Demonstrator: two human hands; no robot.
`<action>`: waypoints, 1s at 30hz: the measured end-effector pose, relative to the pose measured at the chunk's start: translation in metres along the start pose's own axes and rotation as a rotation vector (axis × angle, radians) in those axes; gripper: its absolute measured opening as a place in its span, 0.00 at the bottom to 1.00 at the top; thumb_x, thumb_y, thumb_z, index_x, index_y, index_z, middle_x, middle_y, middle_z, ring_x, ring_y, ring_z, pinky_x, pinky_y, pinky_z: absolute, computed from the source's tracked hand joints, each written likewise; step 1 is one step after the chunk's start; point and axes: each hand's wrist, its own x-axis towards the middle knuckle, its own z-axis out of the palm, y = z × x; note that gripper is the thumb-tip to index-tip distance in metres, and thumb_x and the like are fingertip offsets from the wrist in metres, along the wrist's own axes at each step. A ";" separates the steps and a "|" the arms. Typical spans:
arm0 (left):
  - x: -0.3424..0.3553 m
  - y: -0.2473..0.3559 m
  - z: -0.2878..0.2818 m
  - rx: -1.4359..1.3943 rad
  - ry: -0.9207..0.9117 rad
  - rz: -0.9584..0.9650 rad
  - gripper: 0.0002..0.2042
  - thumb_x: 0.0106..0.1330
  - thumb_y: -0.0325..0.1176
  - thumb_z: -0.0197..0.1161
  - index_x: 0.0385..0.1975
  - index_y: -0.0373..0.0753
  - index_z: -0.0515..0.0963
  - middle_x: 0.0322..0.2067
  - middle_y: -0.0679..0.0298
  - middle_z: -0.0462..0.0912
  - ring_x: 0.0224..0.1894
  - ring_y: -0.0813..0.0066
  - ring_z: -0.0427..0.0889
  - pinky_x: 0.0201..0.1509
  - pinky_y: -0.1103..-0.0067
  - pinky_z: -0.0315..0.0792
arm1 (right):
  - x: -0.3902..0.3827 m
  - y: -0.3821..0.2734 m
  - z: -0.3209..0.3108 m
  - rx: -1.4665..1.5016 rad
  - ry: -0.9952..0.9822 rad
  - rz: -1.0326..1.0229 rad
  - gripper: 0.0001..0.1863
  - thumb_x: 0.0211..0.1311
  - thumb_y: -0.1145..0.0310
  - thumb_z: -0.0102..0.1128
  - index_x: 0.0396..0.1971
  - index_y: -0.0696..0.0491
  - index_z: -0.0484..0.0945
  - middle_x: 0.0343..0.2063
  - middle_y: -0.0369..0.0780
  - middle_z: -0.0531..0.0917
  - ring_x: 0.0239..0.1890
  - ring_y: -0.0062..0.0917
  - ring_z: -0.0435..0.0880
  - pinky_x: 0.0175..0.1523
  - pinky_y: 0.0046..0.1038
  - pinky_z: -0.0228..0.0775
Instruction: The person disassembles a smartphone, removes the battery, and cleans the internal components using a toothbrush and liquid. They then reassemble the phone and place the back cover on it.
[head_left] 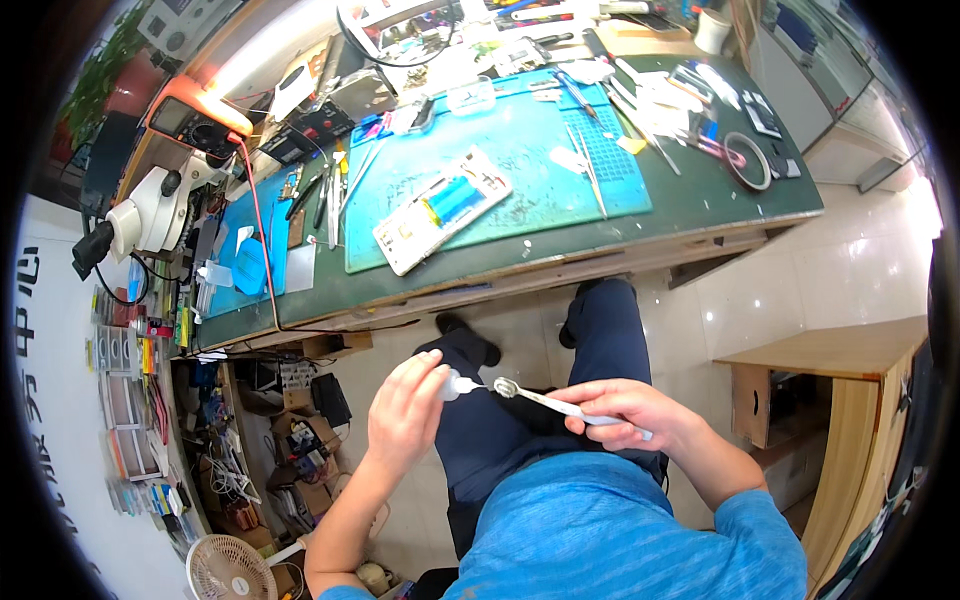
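Note:
Above my lap, my left hand (404, 408) is closed round a small white squeeze bottle (455, 386), its thin nozzle pointing right. The nozzle tip is just left of the grey, oval head of a white toothbrush (560, 406); whether they touch is too small to tell. My right hand (625, 412) grips the toothbrush by its handle, with the head towards the left hand. Beyond both hands, an opened white phone (443, 212) with a blue and yellow part inside lies on a blue work mat (530, 222).
The green workbench (700, 212) runs across in front of me, with tweezers (592, 178) on its mat. An orange multimeter (196, 120) and a microscope (150, 215) stand at the left. A roll of tape (747, 162) lies at the right. A wooden cabinet (825, 345) and a fan (228, 568) flank me.

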 end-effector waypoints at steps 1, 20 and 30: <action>0.000 -0.009 0.001 -0.189 0.080 -0.129 0.23 0.59 0.21 0.70 0.56 0.37 0.77 0.59 0.55 0.81 0.60 0.60 0.82 0.63 0.69 0.77 | 0.002 -0.003 0.002 0.012 0.002 0.003 0.29 0.76 0.79 0.45 0.75 0.62 0.61 0.40 0.41 0.82 0.16 0.10 0.66 0.14 0.12 0.58; 0.170 -0.168 0.019 -0.343 0.259 -0.400 0.43 0.63 0.24 0.73 0.77 0.34 0.56 0.68 0.48 0.73 0.66 0.57 0.77 0.66 0.68 0.74 | -0.014 -0.100 0.080 -0.608 0.355 -0.599 0.26 0.75 0.76 0.50 0.71 0.61 0.67 0.41 0.41 0.83 0.19 0.09 0.70 0.22 0.12 0.61; 0.167 -0.085 0.015 -0.152 -0.021 -0.064 0.34 0.58 0.49 0.77 0.62 0.36 0.78 0.66 0.47 0.71 0.68 0.46 0.69 0.70 0.56 0.64 | -0.006 -0.162 0.086 -1.787 0.982 -0.975 0.20 0.65 0.79 0.64 0.57 0.52 0.83 0.41 0.41 0.87 0.33 0.27 0.85 0.37 0.26 0.77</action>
